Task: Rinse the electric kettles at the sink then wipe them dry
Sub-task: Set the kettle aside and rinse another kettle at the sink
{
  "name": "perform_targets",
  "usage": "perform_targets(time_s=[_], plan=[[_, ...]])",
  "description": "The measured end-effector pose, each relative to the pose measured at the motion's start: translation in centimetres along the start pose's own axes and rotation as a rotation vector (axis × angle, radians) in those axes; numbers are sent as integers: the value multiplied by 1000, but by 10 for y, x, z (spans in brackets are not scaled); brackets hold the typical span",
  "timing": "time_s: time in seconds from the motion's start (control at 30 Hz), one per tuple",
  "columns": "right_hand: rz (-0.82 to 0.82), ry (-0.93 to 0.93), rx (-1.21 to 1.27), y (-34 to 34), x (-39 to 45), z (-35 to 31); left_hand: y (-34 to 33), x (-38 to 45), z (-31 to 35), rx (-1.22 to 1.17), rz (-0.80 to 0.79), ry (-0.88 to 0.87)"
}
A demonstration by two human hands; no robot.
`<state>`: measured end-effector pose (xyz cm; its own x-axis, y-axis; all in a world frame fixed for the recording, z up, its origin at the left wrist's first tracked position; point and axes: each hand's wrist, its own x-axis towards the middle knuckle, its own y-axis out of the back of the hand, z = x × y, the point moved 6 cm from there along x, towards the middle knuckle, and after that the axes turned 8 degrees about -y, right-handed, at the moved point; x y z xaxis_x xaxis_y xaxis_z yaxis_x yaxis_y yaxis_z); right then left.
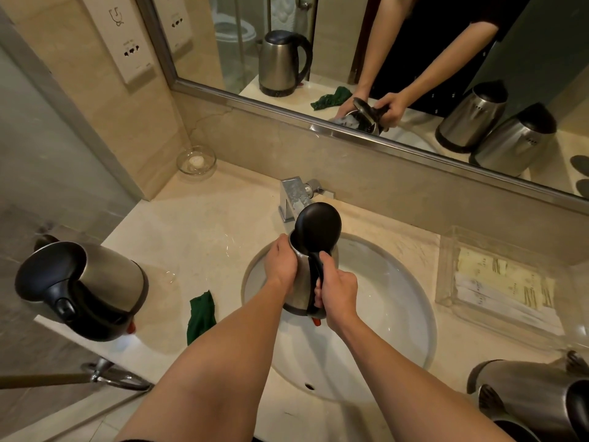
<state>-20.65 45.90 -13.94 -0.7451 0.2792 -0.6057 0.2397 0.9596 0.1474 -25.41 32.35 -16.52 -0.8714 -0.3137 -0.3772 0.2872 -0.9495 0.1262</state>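
A steel electric kettle point(301, 275) with its black lid point(318, 226) flipped open is held tilted over the white sink basin point(398, 301), mouth toward the chrome faucet point(294, 197). My right hand point(338, 290) grips its black handle. My left hand point(280, 263) wraps around the steel body near the spout. A second kettle point(95, 285) stands on the counter at the left. Two more kettles point(535, 397) sit at the bottom right corner. A green cloth point(200, 315) lies crumpled on the counter left of the basin.
A glass soap dish point(196, 162) sits in the back left corner. A clear tray point(497, 291) with packets is right of the basin. The mirror point(414, 59) runs along the back wall. A towel bar point(95, 376) sticks out below the counter's left edge.
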Motion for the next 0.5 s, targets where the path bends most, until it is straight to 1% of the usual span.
perform_targets(time_s=[0.33,0.5], plan=[[-10,7,7,4,3,0,-5,2,-4,-7,0,-12],[-26,-2,9,2,9,0,-7,5,-8,-63,13,3]])
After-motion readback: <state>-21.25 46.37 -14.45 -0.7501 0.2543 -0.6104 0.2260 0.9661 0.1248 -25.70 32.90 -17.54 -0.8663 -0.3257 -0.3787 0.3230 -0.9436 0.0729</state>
